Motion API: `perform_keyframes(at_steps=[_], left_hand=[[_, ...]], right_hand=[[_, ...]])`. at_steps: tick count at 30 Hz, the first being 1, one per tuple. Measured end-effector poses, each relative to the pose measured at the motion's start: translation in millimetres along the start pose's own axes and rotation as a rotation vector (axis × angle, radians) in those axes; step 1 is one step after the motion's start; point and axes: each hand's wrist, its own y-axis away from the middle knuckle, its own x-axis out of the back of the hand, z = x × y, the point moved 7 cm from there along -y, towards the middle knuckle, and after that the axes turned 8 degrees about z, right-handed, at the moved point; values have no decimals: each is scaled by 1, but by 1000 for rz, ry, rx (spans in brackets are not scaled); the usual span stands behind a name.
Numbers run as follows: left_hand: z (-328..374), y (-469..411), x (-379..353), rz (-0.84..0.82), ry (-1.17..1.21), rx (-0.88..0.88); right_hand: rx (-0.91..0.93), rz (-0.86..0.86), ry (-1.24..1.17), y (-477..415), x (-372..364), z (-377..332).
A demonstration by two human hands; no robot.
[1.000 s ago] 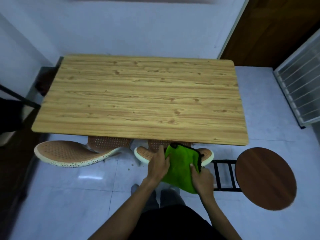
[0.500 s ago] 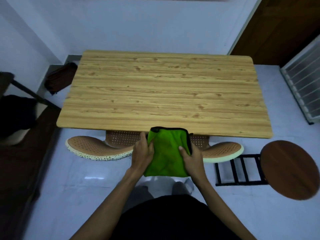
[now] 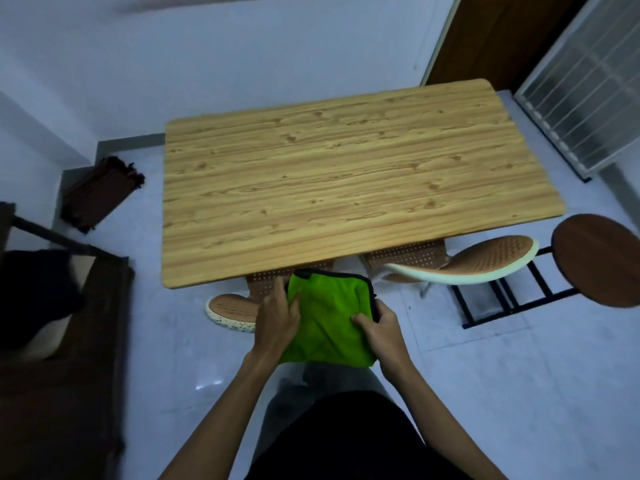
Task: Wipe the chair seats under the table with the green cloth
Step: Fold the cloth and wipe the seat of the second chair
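Note:
A folded green cloth [image 3: 329,317] with a dark edge is held between both hands just in front of the near edge of the wooden table [image 3: 346,181]. My left hand [image 3: 275,315] pinches its left side and my right hand [image 3: 379,329] grips its right side. Two orange perforated chairs with pale rims are tucked under the table: the left chair's seat [image 3: 230,306] shows beside my left hand, the right chair's seat [image 3: 485,259] sticks out to the right. Most of both chairs is hidden by the tabletop.
A round dark wooden stool [image 3: 599,258] on a black metal frame [image 3: 498,299] stands at the right. A dark bundle [image 3: 100,192] lies on the floor at the far left. Dark furniture [image 3: 59,341] fills the left edge. A white grille panel [image 3: 585,84] leans at the right wall.
The view has swung left and tilted, so the table now sits at an angle. Both hands still hold the green cloth, which has stayed at the table's near edge.

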Motion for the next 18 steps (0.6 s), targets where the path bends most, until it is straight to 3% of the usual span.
perform_keyframes(at_steps=[12, 15, 18], left_hand=[[-69, -27, 36, -243, -95, -41], [-85, -37, 54, -194, -262, -136], [-113, -44, 63, -244, -414, -155]], right_hand=[[18, 102, 102, 21, -84, 21], [143, 194, 319, 27, -107, 13], [392, 315, 822, 30, -136, -2]])
